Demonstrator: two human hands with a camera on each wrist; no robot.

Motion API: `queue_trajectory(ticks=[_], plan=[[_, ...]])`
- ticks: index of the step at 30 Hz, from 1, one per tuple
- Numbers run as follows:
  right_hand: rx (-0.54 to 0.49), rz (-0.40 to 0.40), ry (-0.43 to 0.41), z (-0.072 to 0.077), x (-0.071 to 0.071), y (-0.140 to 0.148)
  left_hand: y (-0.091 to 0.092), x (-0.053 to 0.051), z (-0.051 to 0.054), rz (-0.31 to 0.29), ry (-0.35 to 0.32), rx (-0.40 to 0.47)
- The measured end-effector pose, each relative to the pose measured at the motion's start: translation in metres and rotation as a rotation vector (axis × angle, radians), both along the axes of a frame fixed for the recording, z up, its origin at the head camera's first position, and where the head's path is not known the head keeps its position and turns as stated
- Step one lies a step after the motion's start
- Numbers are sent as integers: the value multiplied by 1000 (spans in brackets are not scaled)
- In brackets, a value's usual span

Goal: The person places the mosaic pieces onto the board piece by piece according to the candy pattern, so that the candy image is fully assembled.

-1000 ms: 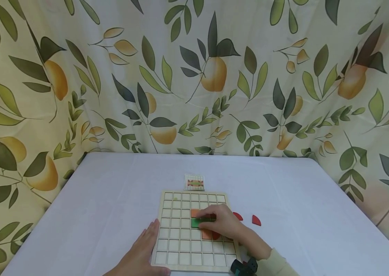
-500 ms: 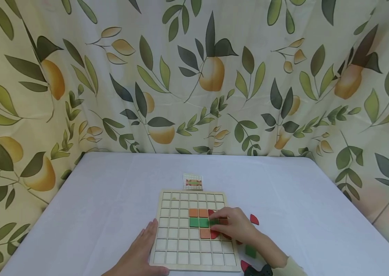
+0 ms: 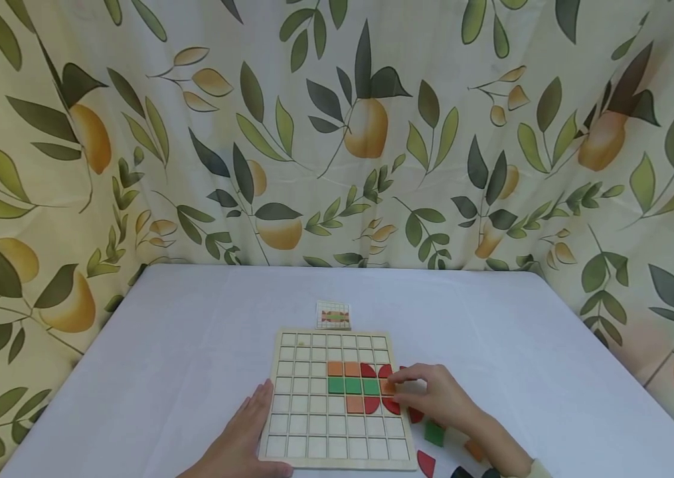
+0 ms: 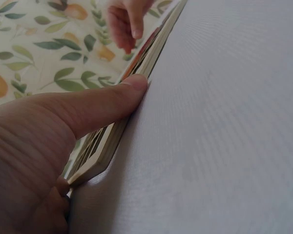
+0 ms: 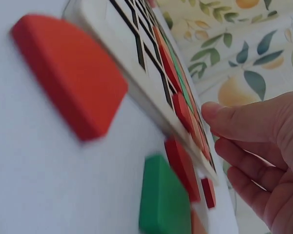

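A wooden grid board (image 3: 307, 445) lies on the table with coloured tiles in its right-hand cells. In one row sit green square tiles (image 3: 352, 386), ending at an orange tile (image 3: 385, 388) on the right. Orange squares (image 3: 351, 368) and red quarter-circle tiles (image 3: 372, 404) fill cells above and below. My left hand (image 3: 238, 435) rests along the board's left side, its thumb (image 4: 105, 105) against the front edge. My right hand (image 3: 438, 395) is over the board's right edge, fingertips beside the orange tile; in the right wrist view nothing shows between thumb and fingers.
Loose pieces lie right of the board: a red quarter circle (image 3: 426, 463), a green tile (image 3: 434, 433), an orange piece (image 3: 474, 450) and other red ones. A small pattern card (image 3: 333, 315) stands behind the board. A leaf-and-fruit curtain (image 3: 337, 133) hangs beyond the white table.
My right hand has moved right, off the green row and toward the board's right edge. Three green tiles now show in the row. The left hand has kept its place.
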State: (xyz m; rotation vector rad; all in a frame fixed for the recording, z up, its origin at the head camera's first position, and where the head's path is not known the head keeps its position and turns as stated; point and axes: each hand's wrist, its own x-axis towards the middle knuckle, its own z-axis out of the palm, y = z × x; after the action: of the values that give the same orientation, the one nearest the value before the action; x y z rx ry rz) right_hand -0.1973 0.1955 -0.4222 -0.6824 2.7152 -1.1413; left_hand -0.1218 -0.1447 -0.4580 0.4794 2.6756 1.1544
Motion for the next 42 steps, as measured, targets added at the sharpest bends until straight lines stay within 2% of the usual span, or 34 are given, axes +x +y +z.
queue_trajectory(ticks=[9, 18, 23, 31, 42], plan=[[20, -60, -19, -1, 5, 18, -2, 0, -2, -12, 21, -14], [37, -125, -76, -2, 19, 33, -2, 0, -3, -10, 11, -17], [54, -140, -64, -3, 23, 39, -2, 0, -4, 1, -5, -20], [90, -163, -23, -6, 32, 49, -2, -1, -5, -17, 32, -32], [72, -175, -40, -7, 28, 53, 0, -1, -5, 5, 6, -44]])
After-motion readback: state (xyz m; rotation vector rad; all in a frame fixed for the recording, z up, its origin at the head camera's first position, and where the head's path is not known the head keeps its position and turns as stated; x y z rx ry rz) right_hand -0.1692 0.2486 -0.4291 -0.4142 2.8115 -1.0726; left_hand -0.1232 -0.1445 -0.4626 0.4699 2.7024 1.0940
